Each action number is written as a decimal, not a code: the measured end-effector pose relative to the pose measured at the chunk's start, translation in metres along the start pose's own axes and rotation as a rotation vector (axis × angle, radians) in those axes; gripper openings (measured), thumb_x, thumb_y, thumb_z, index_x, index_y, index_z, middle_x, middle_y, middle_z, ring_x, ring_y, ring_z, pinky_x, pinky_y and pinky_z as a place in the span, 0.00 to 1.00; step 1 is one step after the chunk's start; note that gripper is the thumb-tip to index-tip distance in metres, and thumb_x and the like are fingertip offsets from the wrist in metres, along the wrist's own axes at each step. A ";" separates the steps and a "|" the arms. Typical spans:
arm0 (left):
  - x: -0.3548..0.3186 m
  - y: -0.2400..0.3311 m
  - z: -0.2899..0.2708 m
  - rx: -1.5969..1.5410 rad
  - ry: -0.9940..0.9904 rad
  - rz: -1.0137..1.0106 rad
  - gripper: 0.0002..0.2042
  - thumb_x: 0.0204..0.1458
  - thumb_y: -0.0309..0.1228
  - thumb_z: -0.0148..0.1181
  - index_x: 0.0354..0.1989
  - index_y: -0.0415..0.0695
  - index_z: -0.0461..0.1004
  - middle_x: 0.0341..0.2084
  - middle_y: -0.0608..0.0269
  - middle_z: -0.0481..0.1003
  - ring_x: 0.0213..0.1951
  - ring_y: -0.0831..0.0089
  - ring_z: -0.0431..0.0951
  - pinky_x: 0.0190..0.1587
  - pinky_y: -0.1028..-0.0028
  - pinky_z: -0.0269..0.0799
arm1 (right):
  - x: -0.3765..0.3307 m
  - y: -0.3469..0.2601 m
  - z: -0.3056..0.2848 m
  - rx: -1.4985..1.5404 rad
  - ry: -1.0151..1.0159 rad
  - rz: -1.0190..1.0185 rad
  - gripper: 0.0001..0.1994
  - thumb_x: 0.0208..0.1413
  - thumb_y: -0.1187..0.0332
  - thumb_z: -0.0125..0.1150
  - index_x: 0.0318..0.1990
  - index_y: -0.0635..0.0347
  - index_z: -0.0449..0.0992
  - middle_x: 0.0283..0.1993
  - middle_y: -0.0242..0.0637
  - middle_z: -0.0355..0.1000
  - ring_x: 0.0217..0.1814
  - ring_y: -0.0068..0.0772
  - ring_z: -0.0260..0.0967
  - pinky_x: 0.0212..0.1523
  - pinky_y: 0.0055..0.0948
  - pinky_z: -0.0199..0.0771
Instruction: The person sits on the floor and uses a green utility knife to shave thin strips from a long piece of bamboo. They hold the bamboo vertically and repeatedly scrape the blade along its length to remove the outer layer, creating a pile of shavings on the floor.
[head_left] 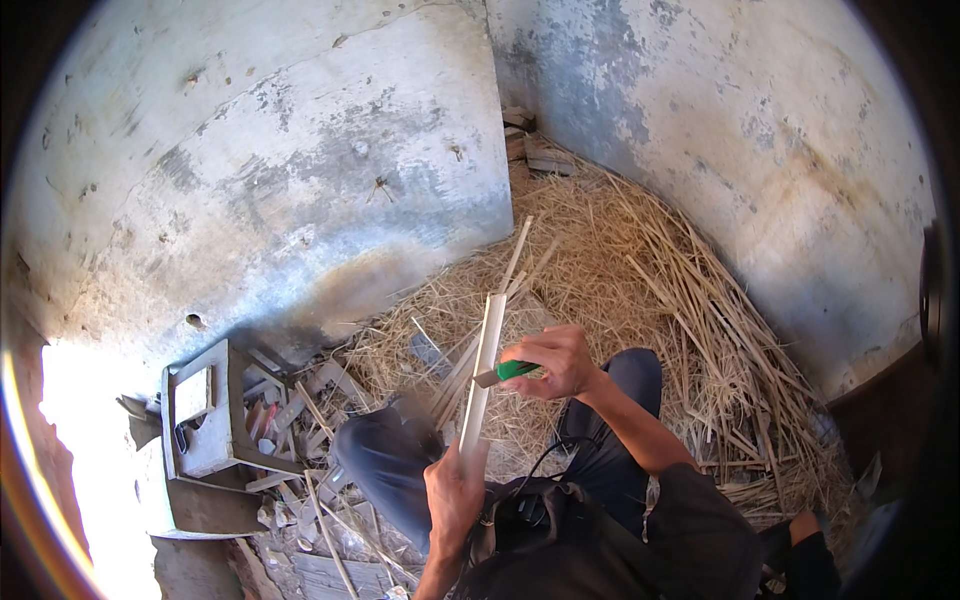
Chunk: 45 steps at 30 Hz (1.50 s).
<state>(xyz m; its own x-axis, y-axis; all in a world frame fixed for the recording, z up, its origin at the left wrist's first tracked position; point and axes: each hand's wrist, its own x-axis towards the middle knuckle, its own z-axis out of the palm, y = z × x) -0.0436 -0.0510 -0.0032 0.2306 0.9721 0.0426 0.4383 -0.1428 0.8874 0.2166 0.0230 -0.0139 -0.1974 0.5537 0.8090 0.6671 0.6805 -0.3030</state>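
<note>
My left hand (457,490) is closed round the lower end of a pale split bamboo strip (490,335), which slants up and away from me above my knees. In my right hand (562,362) is a knife with a green handle (516,369). Its short, broad blade (486,379) lies across the strip near the middle and appears to touch it. The fingers of my right hand wrap round the handle and partly hide it.
Straw-like shavings (590,240) cover the floor ahead, with a heap of long split strips (720,350) along the right wall. A wooden stool-like frame (205,450) stands at the left among scraps. Dark cloth and bare skin (803,526) show at the lower right.
</note>
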 end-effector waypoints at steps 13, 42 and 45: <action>-0.014 -0.008 -0.007 0.050 -0.109 -0.081 0.13 0.67 0.34 0.64 0.44 0.33 0.81 0.20 0.47 0.77 0.23 0.71 0.78 0.30 0.64 0.73 | -0.010 0.035 -0.011 -0.110 0.129 0.072 0.21 0.67 0.42 0.65 0.36 0.49 0.86 0.22 0.23 0.76 0.18 0.20 0.70 0.19 0.28 0.65; -0.022 -0.008 -0.024 0.041 -0.047 0.035 0.10 0.65 0.31 0.65 0.42 0.34 0.81 0.19 0.45 0.76 0.19 0.58 0.79 0.27 0.65 0.72 | 0.010 -0.003 -0.018 -0.055 -0.007 -0.035 0.19 0.61 0.41 0.70 0.35 0.47 0.86 0.21 0.22 0.73 0.17 0.25 0.68 0.20 0.29 0.65; -0.024 -0.009 -0.025 0.042 -0.062 0.016 0.10 0.65 0.31 0.65 0.41 0.34 0.81 0.18 0.46 0.76 0.19 0.60 0.79 0.27 0.65 0.71 | 0.011 -0.003 -0.022 -0.096 -0.026 -0.039 0.17 0.59 0.43 0.73 0.35 0.44 0.85 0.23 0.20 0.76 0.18 0.23 0.70 0.21 0.29 0.66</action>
<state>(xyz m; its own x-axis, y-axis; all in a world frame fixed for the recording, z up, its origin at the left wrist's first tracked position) -0.0749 -0.0679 -0.0004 0.2909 0.9564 0.0264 0.4699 -0.1668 0.8668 0.2280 0.0164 0.0069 -0.2422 0.5410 0.8054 0.7239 0.6535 -0.2213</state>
